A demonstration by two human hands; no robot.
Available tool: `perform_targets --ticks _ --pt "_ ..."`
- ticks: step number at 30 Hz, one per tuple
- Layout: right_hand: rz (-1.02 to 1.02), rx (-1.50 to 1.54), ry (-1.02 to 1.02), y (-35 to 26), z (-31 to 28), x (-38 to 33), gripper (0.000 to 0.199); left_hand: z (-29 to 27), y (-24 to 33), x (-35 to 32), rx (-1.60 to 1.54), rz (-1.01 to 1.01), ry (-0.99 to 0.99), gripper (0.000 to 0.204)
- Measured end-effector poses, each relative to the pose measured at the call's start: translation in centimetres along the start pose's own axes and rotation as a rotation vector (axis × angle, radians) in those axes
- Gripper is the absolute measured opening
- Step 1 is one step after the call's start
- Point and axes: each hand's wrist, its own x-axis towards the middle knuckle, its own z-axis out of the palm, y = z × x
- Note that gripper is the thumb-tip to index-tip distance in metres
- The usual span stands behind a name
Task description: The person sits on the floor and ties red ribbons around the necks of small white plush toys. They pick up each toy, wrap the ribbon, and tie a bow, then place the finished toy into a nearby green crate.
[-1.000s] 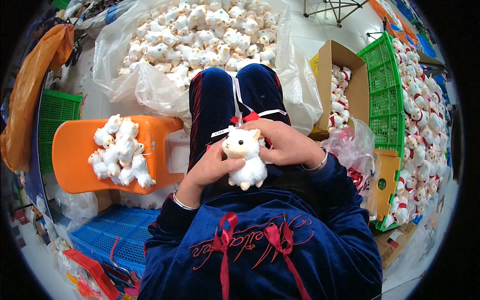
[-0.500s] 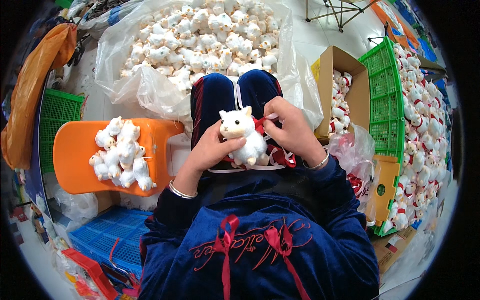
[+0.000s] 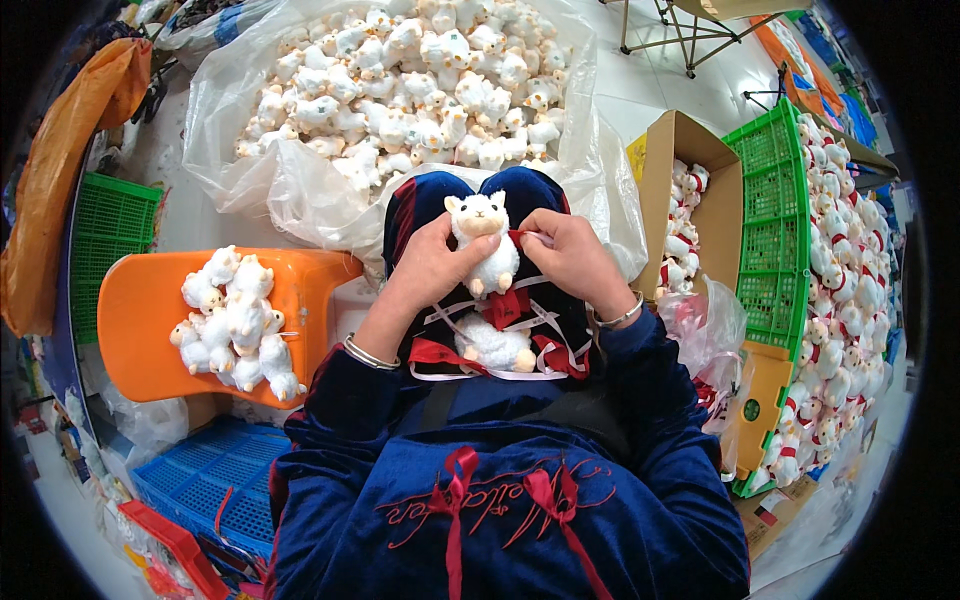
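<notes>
My left hand (image 3: pixel 440 265) is closed around a small white plush alpaca (image 3: pixel 487 262) with a cream muzzle and feet, held upright above my lap. At the plush's neck, on its right side, my right hand (image 3: pixel 567 255) pinches a red piece of cloth with a pale ribbon end; most of it is hidden by the fingers. Below, on my lap, lies a second white plush (image 3: pixel 492 343) on its side. Red cloth pieces (image 3: pixel 433 354) with white ribbons are spread around it.
Several white plushes sit on an orange stool (image 3: pixel 135 330) at left. Beyond my knees, a clear plastic bag (image 3: pixel 225 125) holds a heap of them. At right are a cardboard box (image 3: pixel 705 140) and green crates (image 3: pixel 765 190) with plushes wearing red. A blue crate (image 3: pixel 205 480) stands lower left.
The plush in my left hand has turned to face forward and risen slightly away from my body. The second plush and red cloth pieces on my lap now show.
</notes>
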Motion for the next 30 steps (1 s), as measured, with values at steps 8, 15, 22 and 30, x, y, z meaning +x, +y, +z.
perform_targets --ticks 8,15,22,30 --pt "0.102 -0.024 -0.013 0.1 1.6 -0.3 0.038 1.7 -0.3 0.5 0.515 -0.005 0.082 0.056" --pt "0.109 -0.146 -0.023 0.2 2.5 -0.5 0.051 -1.8 1.2 0.1 0.477 -0.041 -0.139 0.04" --pt "0.087 -0.106 0.007 0.3 3.2 -0.4 0.047 -1.8 -1.0 -1.4 0.578 -0.024 -0.105 0.029" --pt "0.078 -0.214 -0.04 -0.6 3.1 -0.3 0.044 -1.4 -2.0 -1.9 0.422 -0.029 0.002 0.028"
